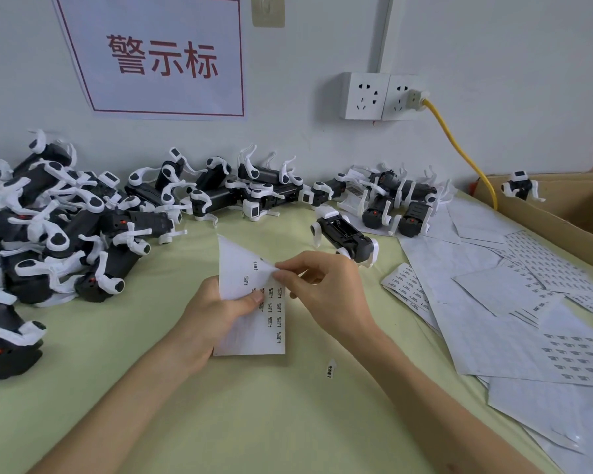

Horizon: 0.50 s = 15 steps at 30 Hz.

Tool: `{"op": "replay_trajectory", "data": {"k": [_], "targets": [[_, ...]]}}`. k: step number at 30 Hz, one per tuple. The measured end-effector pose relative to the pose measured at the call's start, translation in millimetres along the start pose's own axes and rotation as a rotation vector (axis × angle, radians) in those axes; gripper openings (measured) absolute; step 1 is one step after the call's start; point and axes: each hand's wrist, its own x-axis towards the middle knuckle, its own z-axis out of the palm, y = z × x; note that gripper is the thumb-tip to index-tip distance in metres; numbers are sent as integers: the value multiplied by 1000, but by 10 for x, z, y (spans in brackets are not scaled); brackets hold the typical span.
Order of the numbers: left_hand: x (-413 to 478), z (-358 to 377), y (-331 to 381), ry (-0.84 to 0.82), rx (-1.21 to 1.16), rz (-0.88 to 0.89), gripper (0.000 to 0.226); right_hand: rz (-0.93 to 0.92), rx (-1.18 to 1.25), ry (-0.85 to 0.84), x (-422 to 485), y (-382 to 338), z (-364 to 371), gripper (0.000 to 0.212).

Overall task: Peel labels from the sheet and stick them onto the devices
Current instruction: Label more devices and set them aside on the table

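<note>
A white label sheet (pixel 254 323) with small black-printed labels is held above the green table (pixel 220 405) in the middle of the view. My left hand (pixel 213 316) grips its left side, thumb pressed on the face. My right hand (pixel 322 289) pinches the sheet's folded upper edge between thumb and forefinger. One black-and-white device (pixel 344 236) lies just beyond my right hand. A large heap of the same devices (pixel 59 227) fills the left side. A single loose label (pixel 330 368) lies on the table below my right wrist.
More devices (pixel 397 200) line the wall at the back. Several label sheets and spent backing sheets (pixel 514 323) are spread over the right side. A cardboard box (pixel 569 213) stands at the far right. A yellow cable (pixel 459 145) runs from the wall socket.
</note>
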Motion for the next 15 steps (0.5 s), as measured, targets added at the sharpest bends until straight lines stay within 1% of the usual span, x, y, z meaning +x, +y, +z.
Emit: {"op": "replay_trajectory", "data": {"k": [6,10,13,15], "targets": [[-9,8,15,9,31,-2,18,-5,-20,-2,-5,-14,-6,15],[-21,25,14,-6,73,-4,16,1,9,44,29,-19,-70,11],[-22,36,23,-7,75,8,21,16,88,110,56,-22,-113,9],[-6,38,23,38,43,22,33,28,133,148,63,-22,-137,9]]}}
